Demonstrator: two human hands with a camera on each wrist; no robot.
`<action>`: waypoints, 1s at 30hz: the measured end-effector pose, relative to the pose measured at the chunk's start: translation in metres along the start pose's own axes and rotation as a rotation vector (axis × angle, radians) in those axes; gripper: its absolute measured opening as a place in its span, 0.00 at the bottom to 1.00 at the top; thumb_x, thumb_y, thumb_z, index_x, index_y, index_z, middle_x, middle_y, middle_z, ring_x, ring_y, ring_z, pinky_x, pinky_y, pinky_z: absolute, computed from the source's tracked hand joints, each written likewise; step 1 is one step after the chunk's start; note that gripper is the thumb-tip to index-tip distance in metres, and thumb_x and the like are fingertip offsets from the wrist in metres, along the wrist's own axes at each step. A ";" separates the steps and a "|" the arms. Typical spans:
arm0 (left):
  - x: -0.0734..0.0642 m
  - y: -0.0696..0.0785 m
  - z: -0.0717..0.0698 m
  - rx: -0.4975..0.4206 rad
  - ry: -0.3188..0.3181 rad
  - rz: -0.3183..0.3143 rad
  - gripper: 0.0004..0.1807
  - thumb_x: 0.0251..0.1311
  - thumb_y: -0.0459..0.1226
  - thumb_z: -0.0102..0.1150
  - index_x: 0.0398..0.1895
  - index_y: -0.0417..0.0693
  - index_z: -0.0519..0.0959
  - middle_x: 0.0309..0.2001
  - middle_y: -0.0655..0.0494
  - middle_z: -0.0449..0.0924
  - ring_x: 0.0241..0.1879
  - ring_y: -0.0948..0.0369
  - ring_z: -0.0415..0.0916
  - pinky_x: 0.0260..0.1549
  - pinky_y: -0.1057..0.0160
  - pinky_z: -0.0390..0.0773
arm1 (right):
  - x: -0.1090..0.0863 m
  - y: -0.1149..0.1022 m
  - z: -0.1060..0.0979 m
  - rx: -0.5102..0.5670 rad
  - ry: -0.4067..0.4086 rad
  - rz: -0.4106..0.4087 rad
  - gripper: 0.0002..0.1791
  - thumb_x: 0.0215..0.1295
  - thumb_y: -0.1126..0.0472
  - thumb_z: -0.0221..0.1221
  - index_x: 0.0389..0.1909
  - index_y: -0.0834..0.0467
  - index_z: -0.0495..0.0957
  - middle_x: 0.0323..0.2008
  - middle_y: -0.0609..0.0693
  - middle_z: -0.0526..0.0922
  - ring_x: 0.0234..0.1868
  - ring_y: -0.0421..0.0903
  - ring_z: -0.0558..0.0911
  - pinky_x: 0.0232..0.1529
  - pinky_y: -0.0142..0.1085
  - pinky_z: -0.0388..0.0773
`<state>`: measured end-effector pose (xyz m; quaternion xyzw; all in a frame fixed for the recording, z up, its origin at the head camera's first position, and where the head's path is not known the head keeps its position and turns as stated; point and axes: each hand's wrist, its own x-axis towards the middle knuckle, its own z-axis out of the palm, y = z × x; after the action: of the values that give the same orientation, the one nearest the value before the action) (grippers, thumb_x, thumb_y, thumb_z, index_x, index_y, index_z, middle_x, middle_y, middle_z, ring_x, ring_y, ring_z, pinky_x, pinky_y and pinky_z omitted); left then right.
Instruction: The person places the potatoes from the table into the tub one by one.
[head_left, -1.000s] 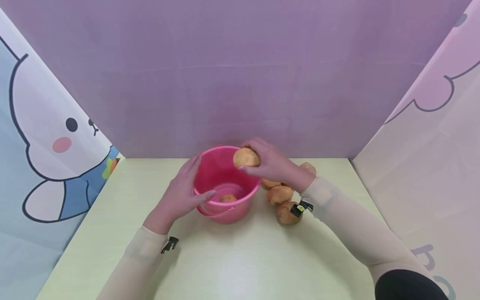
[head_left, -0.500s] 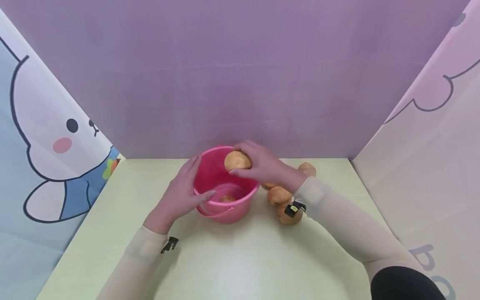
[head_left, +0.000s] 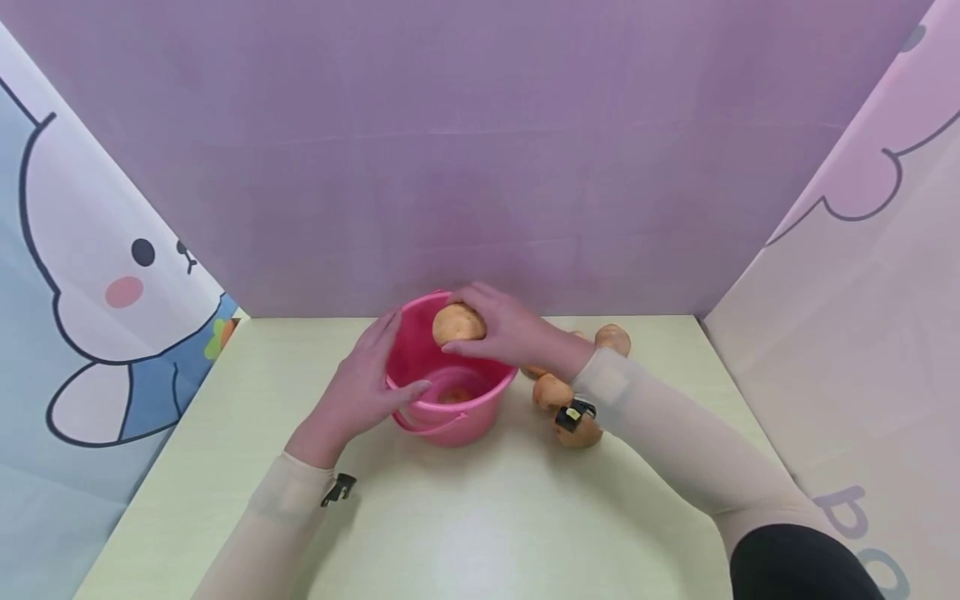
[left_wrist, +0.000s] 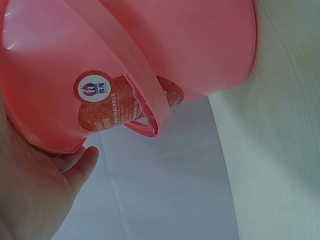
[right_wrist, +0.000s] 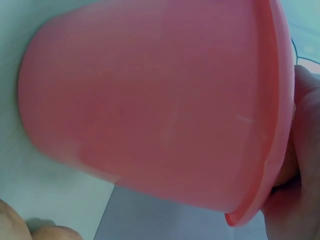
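Observation:
A pink plastic bucket [head_left: 461, 427] stands upright against the back of the table, its handle [left_wrist: 145, 85] hanging at its side. My left hand [head_left: 358, 385] holds the bucket's left rim, thumb over the near edge and fingers along the side. Over the bucket's mouth, my right hand [head_left: 508, 335] grips a potato [head_left: 458, 323] between thumb and fingers. Down on the bucket floor lies another potato [head_left: 454, 395]. In the right wrist view the bucket wall [right_wrist: 160, 100] covers most of the held potato.
Several potatoes [head_left: 552, 392] lie on the pale table [head_left: 465, 533] to the right of the bucket, partly under my right forearm. A purple cloth wall [head_left: 480, 167] rises directly behind the bucket. Printed cloth panels flank the table on both sides.
My right hand has moved left with the potato, from the bucket's right rim to over its opening. My left hand and the bucket have stayed in place.

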<state>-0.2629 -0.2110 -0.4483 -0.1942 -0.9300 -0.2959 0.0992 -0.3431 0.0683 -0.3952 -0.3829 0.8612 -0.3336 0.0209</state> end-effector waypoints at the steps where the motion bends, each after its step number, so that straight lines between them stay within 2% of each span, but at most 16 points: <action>1: 0.000 0.000 0.000 -0.002 0.000 0.000 0.67 0.62 0.71 0.69 0.93 0.49 0.48 0.89 0.48 0.50 0.85 0.41 0.54 0.58 0.32 0.85 | 0.000 -0.001 0.000 0.004 -0.002 0.001 0.36 0.66 0.35 0.76 0.70 0.40 0.76 0.61 0.37 0.77 0.56 0.39 0.81 0.48 0.35 0.89; 9: 0.001 0.001 0.000 -0.005 -0.003 -0.008 0.68 0.61 0.72 0.70 0.93 0.51 0.47 0.89 0.49 0.50 0.84 0.42 0.55 0.57 0.34 0.86 | 0.003 -0.004 0.003 -0.027 -0.008 0.020 0.36 0.67 0.38 0.76 0.72 0.42 0.76 0.62 0.39 0.78 0.57 0.41 0.81 0.49 0.36 0.89; 14: 0.000 0.000 0.000 -0.013 -0.003 -0.009 0.68 0.61 0.71 0.71 0.93 0.51 0.47 0.89 0.49 0.50 0.84 0.42 0.56 0.56 0.34 0.87 | 0.006 -0.004 0.007 -0.040 -0.022 0.026 0.40 0.66 0.36 0.76 0.74 0.44 0.76 0.65 0.40 0.78 0.59 0.41 0.81 0.51 0.38 0.89; 23: 0.000 -0.001 0.000 -0.005 -0.004 -0.010 0.68 0.60 0.70 0.71 0.93 0.51 0.47 0.89 0.49 0.50 0.84 0.42 0.55 0.56 0.34 0.87 | 0.009 -0.005 0.012 0.028 -0.038 0.052 0.40 0.65 0.36 0.77 0.74 0.43 0.76 0.65 0.39 0.77 0.60 0.42 0.81 0.52 0.40 0.90; 30: 0.000 0.000 0.000 -0.005 -0.003 -0.010 0.69 0.60 0.71 0.71 0.93 0.52 0.46 0.89 0.49 0.50 0.84 0.42 0.55 0.56 0.33 0.86 | 0.010 -0.005 0.013 -0.001 -0.041 0.047 0.40 0.65 0.39 0.78 0.75 0.44 0.76 0.67 0.40 0.75 0.61 0.43 0.80 0.53 0.42 0.90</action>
<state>-0.2633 -0.2109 -0.4486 -0.1902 -0.9303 -0.2987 0.0959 -0.3433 0.0521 -0.4006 -0.3693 0.8696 -0.3245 0.0462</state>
